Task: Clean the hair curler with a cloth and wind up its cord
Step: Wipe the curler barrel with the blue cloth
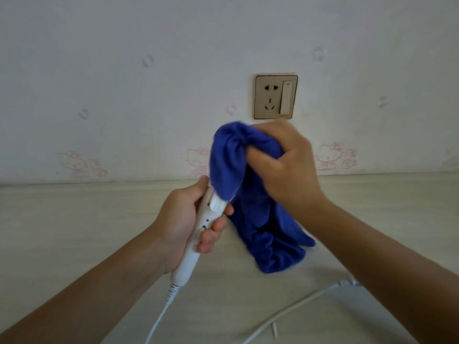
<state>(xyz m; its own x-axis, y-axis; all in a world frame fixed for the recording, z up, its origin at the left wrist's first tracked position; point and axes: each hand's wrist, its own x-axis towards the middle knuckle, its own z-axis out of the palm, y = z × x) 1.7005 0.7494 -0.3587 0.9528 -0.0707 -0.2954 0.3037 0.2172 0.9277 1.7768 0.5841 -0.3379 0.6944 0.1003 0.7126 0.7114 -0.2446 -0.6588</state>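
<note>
Above my left fist, the bunched blue microfibre cloth (231,167) swallows the barrel, squeezed tight in my right hand (283,167). My left hand (178,219) wraps the white plastic hair curler (198,227) by its handle. Below that fist, its white cord (159,316) trails down.

- A gold-framed wall socket (276,96) sits on the wall, with two sets of plug holes on its left half and a tall rocker switch (286,97) on its right half.
- Pale wallpaper (124,58) carries faint pink cartoon cat prints (335,156) in a row low down and small scattered bow marks higher up.
- A light wood-grain tabletop (74,219) meets the wall at its far edge.
</note>
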